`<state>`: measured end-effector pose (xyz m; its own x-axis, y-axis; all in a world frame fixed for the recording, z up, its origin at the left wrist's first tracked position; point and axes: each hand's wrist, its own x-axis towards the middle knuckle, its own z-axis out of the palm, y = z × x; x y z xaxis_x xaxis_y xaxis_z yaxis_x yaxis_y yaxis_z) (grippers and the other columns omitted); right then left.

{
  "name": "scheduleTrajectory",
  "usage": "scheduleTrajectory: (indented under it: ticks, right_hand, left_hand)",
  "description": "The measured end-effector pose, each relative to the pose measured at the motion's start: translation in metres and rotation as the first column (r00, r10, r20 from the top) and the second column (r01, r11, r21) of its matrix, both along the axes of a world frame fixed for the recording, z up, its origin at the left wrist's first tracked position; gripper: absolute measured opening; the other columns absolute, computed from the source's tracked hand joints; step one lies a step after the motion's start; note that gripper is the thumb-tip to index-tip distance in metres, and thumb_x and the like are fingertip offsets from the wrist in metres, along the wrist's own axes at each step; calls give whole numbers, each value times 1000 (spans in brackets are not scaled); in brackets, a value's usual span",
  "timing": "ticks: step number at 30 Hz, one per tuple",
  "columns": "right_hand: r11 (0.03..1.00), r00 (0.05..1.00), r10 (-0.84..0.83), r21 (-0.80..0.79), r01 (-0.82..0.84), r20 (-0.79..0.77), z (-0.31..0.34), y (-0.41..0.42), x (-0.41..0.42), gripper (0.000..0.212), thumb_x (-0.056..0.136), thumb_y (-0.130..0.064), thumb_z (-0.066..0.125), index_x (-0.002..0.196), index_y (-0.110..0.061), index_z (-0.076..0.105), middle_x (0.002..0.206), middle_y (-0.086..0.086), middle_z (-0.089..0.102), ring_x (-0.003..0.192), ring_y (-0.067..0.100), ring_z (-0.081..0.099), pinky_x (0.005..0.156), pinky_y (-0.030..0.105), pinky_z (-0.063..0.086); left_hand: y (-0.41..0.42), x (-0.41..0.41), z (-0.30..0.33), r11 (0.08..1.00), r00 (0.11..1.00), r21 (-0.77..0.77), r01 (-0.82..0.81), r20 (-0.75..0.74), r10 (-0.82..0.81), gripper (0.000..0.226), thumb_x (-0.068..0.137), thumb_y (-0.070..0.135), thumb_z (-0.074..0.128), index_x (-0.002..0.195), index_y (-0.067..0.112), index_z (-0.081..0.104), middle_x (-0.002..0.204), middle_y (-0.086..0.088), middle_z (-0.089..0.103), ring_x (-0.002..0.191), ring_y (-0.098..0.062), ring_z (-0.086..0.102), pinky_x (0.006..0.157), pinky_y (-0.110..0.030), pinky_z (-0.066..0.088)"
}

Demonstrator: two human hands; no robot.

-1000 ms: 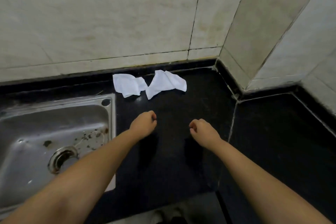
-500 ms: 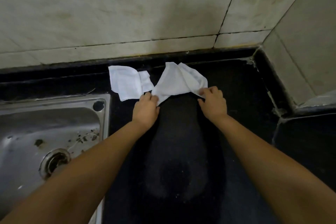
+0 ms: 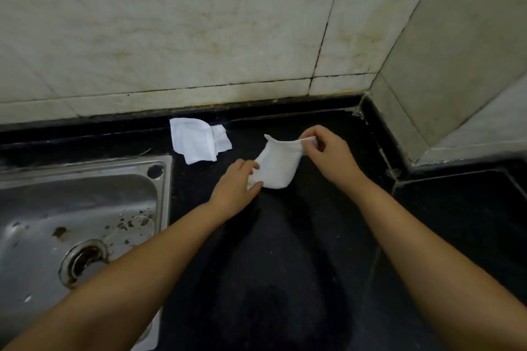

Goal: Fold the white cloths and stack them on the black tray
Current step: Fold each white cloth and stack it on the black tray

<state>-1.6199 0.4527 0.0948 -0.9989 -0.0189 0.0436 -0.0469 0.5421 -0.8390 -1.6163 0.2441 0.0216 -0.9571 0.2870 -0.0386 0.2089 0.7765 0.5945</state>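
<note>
Both hands hold one white cloth [image 3: 278, 164] just above the black counter [image 3: 285, 251]. My left hand [image 3: 235, 186] pinches its lower left corner. My right hand [image 3: 328, 154] pinches its upper right edge, so the cloth hangs stretched between them. A second white cloth [image 3: 196, 142] lies crumpled on the counter near the back wall, to the left of the held one and apart from it. No black tray is in view.
A steel sink [image 3: 71, 222] with a drain and some debris fills the left side. Tiled walls [image 3: 199, 37] close the back and the right corner. A seam [image 3: 390, 177] divides the counter from a second black slab on the right.
Both hands reached forward from the middle of the counter, took hold of the right cloth and pulled it nearer and to the right, away from the left cloth. The left cloth stayed put.
</note>
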Motion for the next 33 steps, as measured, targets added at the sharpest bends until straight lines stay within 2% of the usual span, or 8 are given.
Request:
scheduleTrajectory:
  ticks: [4,9,14,20,24,28,31,33]
  right_hand:
    - [983,986,167,86,-165,-24,53,0,27,13,93,-17,52,97,-22,64,91,-14,61,89,0,57,77,17,46]
    - [962,973,228,163,-220,-36,90,14,56,15,93,-17,52,98,-25,64,98,-9,64,96,7,59,82,23,47]
    - [998,992,39,52,-33,-120,91,40,68,19,93,-18,51,85,-30,64,91,-10,64,86,9,58,73,25,42]
    - [988,978,-151,-63,143,-146,86,48,73,22,94,-17,51,82,-31,63,89,-9,65,86,14,59,73,29,46]
    - [975,963,-212,-110,196,-164,87,51,85,13,95,-17,52,96,-21,64,90,-12,64,86,5,58,71,20,44]
    - [987,989,-146,-72,145,-19,58,57,110,12,92,-15,57,101,-17,65,92,-8,64,85,3,58,71,14,44]
    - [998,986,-68,4,68,154,16,59,138,6,89,-14,62,91,-15,68,78,-3,64,70,1,56,65,8,42]
    - [997,943,-17,71,-7,333,-15,62,159,5,89,-19,63,88,-19,68,72,-3,62,67,2,56,66,14,42]
  left_hand:
    - [30,6,53,979,975,146,139,-193,-110,61,84,21,64,140,19,39,137,-5,41,125,-18,39,102,-27,33]
    - [50,26,97,920,933,183,346,-171,-316,23,86,23,63,108,16,64,119,-1,54,112,-13,44,96,-26,37]
    - [33,40,109,926,974,311,216,0,-227,10,90,25,60,82,19,58,82,8,59,78,-7,55,75,-25,45]
    - [5,22,119,975,996,212,69,-66,-56,13,91,21,56,79,19,54,75,8,54,70,-10,48,60,-19,37]
    - [-5,21,131,943,997,331,9,-73,16,19,90,20,56,73,26,53,76,9,57,68,-5,49,58,-18,38]
    - [-19,52,97,935,995,351,55,62,-81,14,90,12,59,79,21,60,76,14,59,65,4,55,63,-5,41]
    - [-33,88,46,944,955,325,60,256,-149,18,88,8,60,78,22,63,74,9,62,61,8,55,67,-12,43]
    - [-39,112,16,961,917,269,63,364,-162,15,88,9,61,80,22,65,77,4,65,65,4,57,70,-18,46]
